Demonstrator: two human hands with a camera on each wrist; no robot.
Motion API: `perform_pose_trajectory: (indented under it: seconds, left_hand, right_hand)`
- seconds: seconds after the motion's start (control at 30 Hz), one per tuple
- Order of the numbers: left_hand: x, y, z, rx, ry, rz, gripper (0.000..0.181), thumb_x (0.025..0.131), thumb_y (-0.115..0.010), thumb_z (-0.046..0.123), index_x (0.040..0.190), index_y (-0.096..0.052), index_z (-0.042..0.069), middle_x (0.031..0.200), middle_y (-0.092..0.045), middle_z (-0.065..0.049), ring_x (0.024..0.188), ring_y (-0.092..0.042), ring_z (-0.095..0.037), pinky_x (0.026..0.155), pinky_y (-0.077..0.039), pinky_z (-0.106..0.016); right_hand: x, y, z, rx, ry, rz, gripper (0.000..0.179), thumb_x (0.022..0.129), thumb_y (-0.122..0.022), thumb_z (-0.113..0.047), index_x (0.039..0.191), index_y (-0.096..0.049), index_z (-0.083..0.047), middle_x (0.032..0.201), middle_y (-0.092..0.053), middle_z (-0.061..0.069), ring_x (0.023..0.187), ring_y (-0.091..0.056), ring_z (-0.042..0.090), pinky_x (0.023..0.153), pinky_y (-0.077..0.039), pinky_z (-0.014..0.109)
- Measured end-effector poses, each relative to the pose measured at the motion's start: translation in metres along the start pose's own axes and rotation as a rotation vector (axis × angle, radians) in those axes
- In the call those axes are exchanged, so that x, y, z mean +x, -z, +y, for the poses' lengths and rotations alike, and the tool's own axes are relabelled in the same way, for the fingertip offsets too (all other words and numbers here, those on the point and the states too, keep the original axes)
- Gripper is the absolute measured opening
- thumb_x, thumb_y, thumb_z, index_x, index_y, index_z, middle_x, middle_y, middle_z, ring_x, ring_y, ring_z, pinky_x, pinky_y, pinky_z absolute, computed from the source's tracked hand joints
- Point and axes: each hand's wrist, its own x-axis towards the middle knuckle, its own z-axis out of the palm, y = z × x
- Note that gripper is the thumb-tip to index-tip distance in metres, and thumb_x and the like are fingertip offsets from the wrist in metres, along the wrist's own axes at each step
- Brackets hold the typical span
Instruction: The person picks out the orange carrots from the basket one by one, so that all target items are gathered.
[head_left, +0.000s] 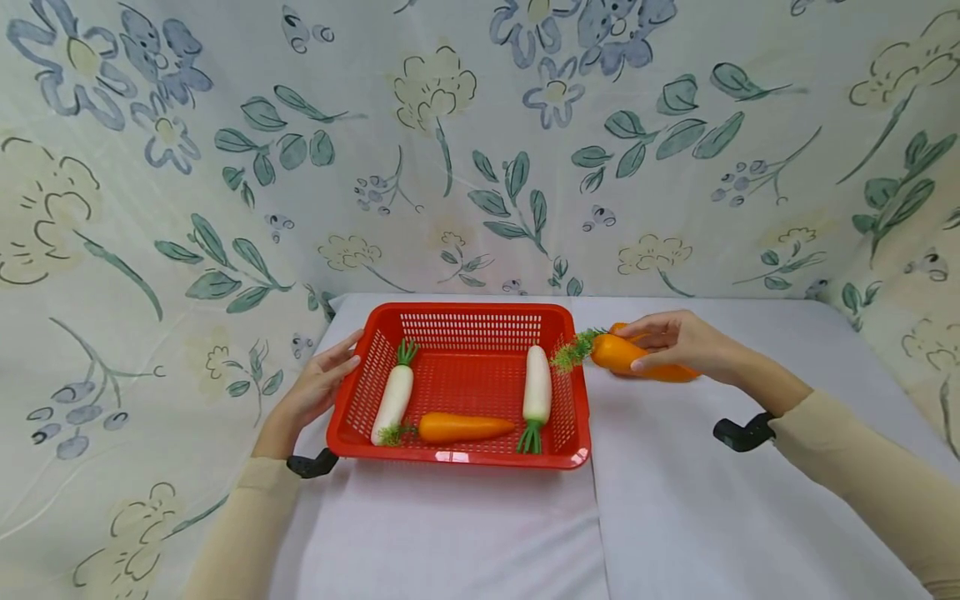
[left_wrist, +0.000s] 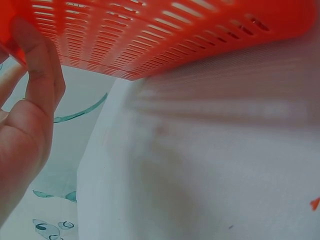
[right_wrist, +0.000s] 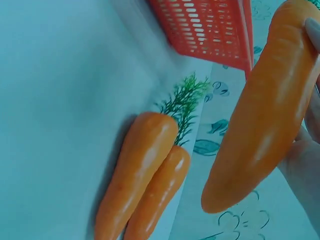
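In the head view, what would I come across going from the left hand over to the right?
Left hand, white radish, orange carrot, second white radish, held carrot, right hand.

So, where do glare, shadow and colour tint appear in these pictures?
Head view: glare on the front rim of the basket; left wrist: soft shadow across the white table; right wrist: blue-green tint, highlights on the held carrot.

The head view looks forward and down over the worktop (head_left: pixel 465 533), taking in the whole red basket (head_left: pixel 465 379). The left-wrist view sits low, close against the basket's outer wall; the right-wrist view faces a held carrot (right_wrist: pixel 260 115) at close range. All three share the basket.
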Motion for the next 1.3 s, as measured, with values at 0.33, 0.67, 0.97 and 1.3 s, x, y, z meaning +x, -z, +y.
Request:
perform_pose_trajectory:
  seconds: [0.33,0.67,0.97,1.3]
  left_hand:
    - [-0.001,0.000,0.000,0.003,-0.001,0.006,0.061,0.104,-0.055,0.021,0.159,-0.029,0.024,0.144,-0.045,-0.016,0.112,-0.063,-0.022,0.089,-0.055,-0.042]
    - [0.000,0.000,0.000,-0.039,-0.012,-0.005,0.058,0.105,-0.052,0.015,0.159,-0.029,0.019,0.136,-0.050,-0.015,0.108,-0.064,-0.020,0.087,-0.056,-0.040]
    - [0.001,-0.001,0.001,-0.045,-0.015,-0.008,0.059,0.105,-0.052,0.016,0.159,-0.028,0.019,0.140,-0.047,-0.016,0.110,-0.063,-0.020,0.088,-0.055,-0.039]
    - [0.001,0.000,-0.002,-0.037,-0.018,-0.009,0.058,0.105,-0.052,0.016,0.159,-0.029,0.019,0.142,-0.047,-0.016,0.111,-0.063,-0.021,0.089,-0.055,-0.040]
  right_hand:
    - [-0.014,0.010,0.050,0.001,-0.091,-0.017,0.054,0.084,-0.082,-0.018,0.131,-0.062,0.001,0.136,-0.057,0.023,0.120,-0.058,0.036,0.093,-0.054,0.031]
    - [-0.011,-0.001,0.087,0.070,-0.102,-0.008,0.053,0.084,-0.082,-0.017,0.130,-0.063,0.001,0.137,-0.056,0.022,0.119,-0.061,0.028,0.092,-0.053,0.027]
    - [-0.009,-0.007,0.102,0.018,-0.120,0.015,0.052,0.083,-0.082,-0.023,0.130,-0.067,-0.007,0.131,-0.063,0.014,0.119,-0.058,0.031,0.092,-0.053,0.032]
    - [-0.004,-0.018,0.106,0.026,-0.045,0.018,0.045,0.084,-0.081,-0.012,0.125,-0.067,-0.001,0.128,-0.064,0.019,0.111,-0.063,0.027,0.087,-0.056,0.027]
